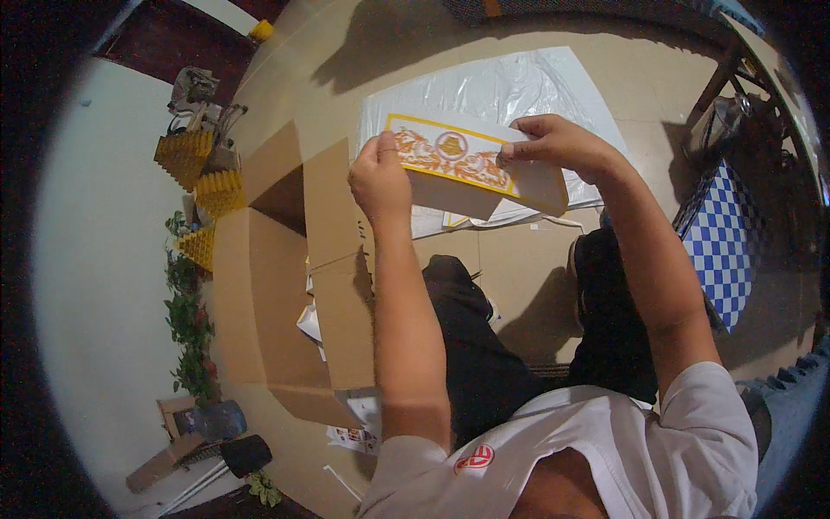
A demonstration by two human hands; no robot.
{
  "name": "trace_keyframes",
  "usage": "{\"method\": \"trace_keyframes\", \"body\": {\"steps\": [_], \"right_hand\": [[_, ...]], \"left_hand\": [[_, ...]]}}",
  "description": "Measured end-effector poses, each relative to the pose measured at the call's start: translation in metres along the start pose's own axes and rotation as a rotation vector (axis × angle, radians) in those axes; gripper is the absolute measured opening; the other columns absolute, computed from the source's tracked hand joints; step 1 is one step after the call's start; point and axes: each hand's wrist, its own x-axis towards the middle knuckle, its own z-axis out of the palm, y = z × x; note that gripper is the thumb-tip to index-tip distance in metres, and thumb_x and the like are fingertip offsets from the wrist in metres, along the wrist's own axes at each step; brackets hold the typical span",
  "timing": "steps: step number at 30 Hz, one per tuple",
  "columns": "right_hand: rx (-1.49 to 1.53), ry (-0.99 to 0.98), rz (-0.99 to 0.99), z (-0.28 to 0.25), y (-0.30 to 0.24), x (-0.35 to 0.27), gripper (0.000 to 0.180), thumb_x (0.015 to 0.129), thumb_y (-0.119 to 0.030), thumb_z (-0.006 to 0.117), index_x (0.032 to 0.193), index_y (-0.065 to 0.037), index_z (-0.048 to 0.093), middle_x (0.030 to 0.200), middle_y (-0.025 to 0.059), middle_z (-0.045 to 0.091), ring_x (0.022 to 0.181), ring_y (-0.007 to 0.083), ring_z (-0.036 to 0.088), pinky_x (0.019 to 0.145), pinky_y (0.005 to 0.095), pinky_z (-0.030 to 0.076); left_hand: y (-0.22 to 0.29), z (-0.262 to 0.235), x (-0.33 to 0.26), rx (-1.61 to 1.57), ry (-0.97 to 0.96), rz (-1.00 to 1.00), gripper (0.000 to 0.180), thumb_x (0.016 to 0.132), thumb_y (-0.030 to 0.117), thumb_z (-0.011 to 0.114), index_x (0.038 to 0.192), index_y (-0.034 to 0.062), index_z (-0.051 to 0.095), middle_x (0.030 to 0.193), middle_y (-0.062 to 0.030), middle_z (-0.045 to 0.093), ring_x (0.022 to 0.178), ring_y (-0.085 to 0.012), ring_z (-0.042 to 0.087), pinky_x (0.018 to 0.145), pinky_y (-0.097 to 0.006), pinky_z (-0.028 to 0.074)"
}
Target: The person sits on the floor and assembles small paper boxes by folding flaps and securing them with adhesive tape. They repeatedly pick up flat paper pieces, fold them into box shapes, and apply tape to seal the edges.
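Hands (pixel 383 177) clamp the left and right of a yellow-bordered carton (pixel 451 157), seemingly shaping it, which next calls for even pressure.

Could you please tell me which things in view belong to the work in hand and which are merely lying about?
Apparently in the work:
patterned carton, held by left hand and right hand
open cardboard box
shiny white sheeting

Apparently just lying about:
leafy plants
yellow stacked items
blue-and-white checkered item
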Motion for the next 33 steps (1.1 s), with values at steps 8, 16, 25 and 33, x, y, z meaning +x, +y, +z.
{"method": "trace_keyframes", "body": {"steps": [8,16,25,33], "right_hand": [[0.443,-0.038,-0.065,0.007,-0.003,-0.004,0.056,0.08,-0.03,0.075,0.119,0.005,0.054,0.105,0.0112,0.065,0.094,0.0166,0.063,0.087,0.029,0.048],[0.507,-0.033,-0.087,0.024,-0.003,-0.003,0.054,0.082,-0.029,0.073,0.121,0.002,0.053,0.107,0.0106,0.064,0.096,0.0166,0.062,0.088,0.0302,0.048],[0.573,-0.008,-0.133,0.033,-0.001,-0.002,0.05,0.084,-0.029,0.069,0.122,0.0,0.053,0.107,0.0098,0.064,0.095,0.0171,0.062,0.087,0.0307,0.047],[0.511,-0.082,-0.152,0.016,-0.003,-0.001,0.056,0.082,-0.025,0.073,0.126,0.0,0.05,0.109,0.008,0.062,0.098,0.017,0.062,0.088,0.0315,0.049]], "left_hand": [[-0.036,-0.003,0.016,-0.309,0.078,-0.219,0.035,0.095,0.024,0.051,0.095,-0.0083,0.064,0.08,-0.0126,0.067,0.073,-0.0169,0.059,0.072,-0.032,0.047],[-0.024,0.021,0.0,-0.001,-0.096,0.267,0.044,0.092,0.019,0.052,0.13,-0.0045,0.049,0.13,-0.0251,0.05,0.114,-0.0375,0.053,0.098,-0.041,0.041],[0.04,0.041,-0.055,-0.348,-0.51,0.047,0.053,0.101,0.038,0.038,0.133,-0.0039,0.044,0.123,-0.027,0.055,0.115,-0.0345,0.055,0.096,-0.036,0.042],[0.027,0.031,-0.034,-0.487,-0.452,-0.006,0.057,0.099,0.037,0.044,0.139,-0.0027,0.037,0.134,-0.0206,0.048,0.123,-0.0276,0.046,0.104,-0.034,0.034]]}}
